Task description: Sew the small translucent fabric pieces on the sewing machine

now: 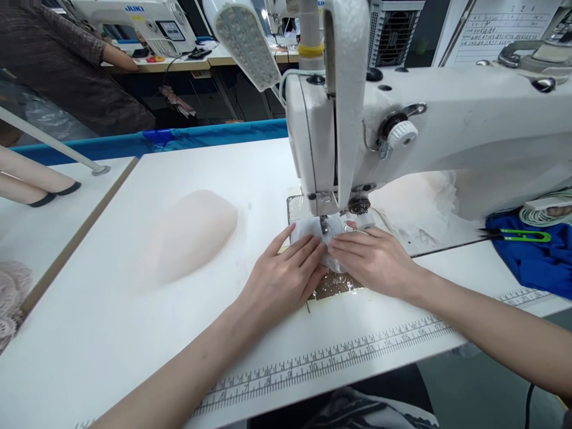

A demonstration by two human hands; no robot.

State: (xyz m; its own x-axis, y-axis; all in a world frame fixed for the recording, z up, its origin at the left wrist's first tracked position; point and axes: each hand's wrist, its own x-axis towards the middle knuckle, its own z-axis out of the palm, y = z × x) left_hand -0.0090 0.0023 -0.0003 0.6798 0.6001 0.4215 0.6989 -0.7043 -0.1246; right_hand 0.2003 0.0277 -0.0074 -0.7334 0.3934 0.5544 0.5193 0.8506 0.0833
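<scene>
A small piece of sheer whitish fabric [334,262] lies beneath the presser foot [324,224] of a white sewing machine [313,137]. My left hand [286,268] rests on its left side, fingers stretched out and lying flat. From the right, my right hand [375,256] lies on the fabric with its fingers extended towards the foot. Both sets of fingertips are close to the needle area and partly cover the fabric. A separate pale, cup-shaped sheer piece [199,235] lies on the white table [179,333], left of my hands.
Green thread snips [521,235] lie on blue cloth [536,262] at the right. More sheer fabric [415,199] sits under the machine arm. A ruler strip [313,366] runs along the table's front edge. Lace [13,292] is at far left. Behind, another person's arm [118,58] shows.
</scene>
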